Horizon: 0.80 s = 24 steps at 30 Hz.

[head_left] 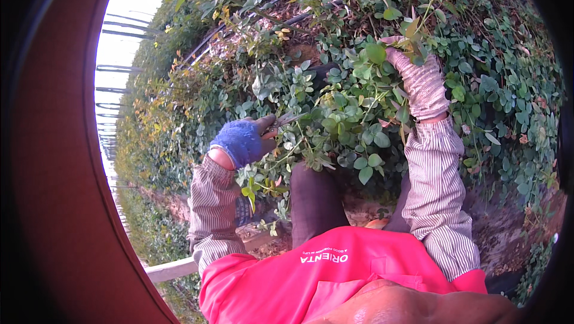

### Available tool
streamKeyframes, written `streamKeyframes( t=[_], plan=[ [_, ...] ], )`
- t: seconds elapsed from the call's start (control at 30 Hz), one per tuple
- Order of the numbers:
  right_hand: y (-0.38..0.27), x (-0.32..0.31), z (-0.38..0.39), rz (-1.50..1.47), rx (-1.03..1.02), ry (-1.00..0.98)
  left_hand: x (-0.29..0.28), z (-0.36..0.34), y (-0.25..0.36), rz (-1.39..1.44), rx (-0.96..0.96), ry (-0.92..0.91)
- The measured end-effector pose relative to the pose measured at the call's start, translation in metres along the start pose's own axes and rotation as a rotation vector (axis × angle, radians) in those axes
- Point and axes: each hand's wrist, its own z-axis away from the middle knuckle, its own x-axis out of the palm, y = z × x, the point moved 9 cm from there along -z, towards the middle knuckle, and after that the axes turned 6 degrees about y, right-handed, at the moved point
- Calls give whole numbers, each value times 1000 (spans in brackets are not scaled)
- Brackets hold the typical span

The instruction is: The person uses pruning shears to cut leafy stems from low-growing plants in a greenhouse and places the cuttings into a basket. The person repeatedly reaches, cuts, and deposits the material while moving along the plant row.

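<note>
Two hands are in view: one left hand just toward 9 o'clock from the centre and one right hand toward 2 o'clock. Two gloves go with them, one blue glove and one pale glove. One pair of shears sits close to the centre, toward 12. Two striped sleeves show, a left sleeve between 7 and 8 and a right sleeve between 3 and 4. There are two dark trouser legs at 4 and 5, one pink-red shirt at 5, and one pale beam between 7 and 8. The leaves are too many to count.
</note>
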Motion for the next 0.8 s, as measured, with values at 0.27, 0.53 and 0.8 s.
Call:
streamKeyframes(
  t=[0.27, 0.53, 0.8],
  plan=[
    [-2, -9, 1, 47, -16, 55, -18, -124, -56, -257, -366, 257],
    [-19, -17, 2, 174, -132, 77, 14, -179, -60, -300, -464, 336],
    [-12, -15, 0, 114, -65, 70, 26, -207, -50, -262, -369, 95]
  ],
)
